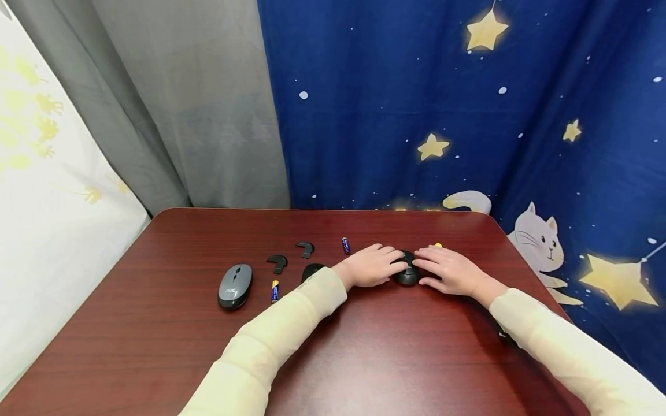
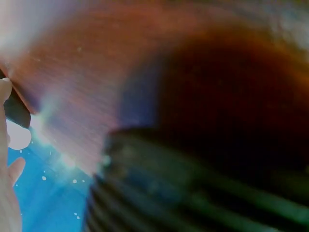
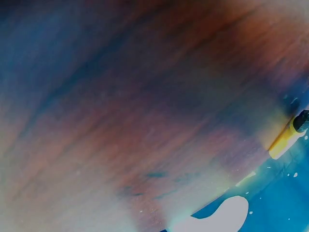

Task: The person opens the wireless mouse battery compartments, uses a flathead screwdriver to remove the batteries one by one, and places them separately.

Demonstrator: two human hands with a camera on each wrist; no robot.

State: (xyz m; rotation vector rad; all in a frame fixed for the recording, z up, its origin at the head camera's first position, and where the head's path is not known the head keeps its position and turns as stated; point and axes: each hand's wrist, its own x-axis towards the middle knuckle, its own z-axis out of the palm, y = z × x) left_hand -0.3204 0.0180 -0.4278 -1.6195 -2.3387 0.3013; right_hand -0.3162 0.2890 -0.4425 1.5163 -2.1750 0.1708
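Observation:
Between my two hands sits a black mouse [image 1: 406, 276] on the table. My left hand [image 1: 370, 267] reaches over its left side, with extended fingertips right at the mouse. From the right, my right hand [image 1: 450, 273] extends its fingers to the mouse's other edge, thumb slightly apart. At the left edge of the left wrist view, part of the hand [image 2: 10, 188] shows beside a dark object [image 2: 18, 108]. A small yellow thing [image 1: 439, 245] peeks out behind the right hand; in the right wrist view a yellow item [image 3: 285, 141] has a black end.
On the wooden table [image 1: 182, 346] lie a grey mouse [image 1: 235, 286], a blue-and-yellow battery [image 1: 275, 291], a blue battery [image 1: 346, 246] and two black hooked covers [image 1: 278, 262]. Another black mouse [image 1: 312, 270] is partly hidden by the left sleeve [image 1: 291, 318]. Curtains [image 1: 364, 115] hang behind.

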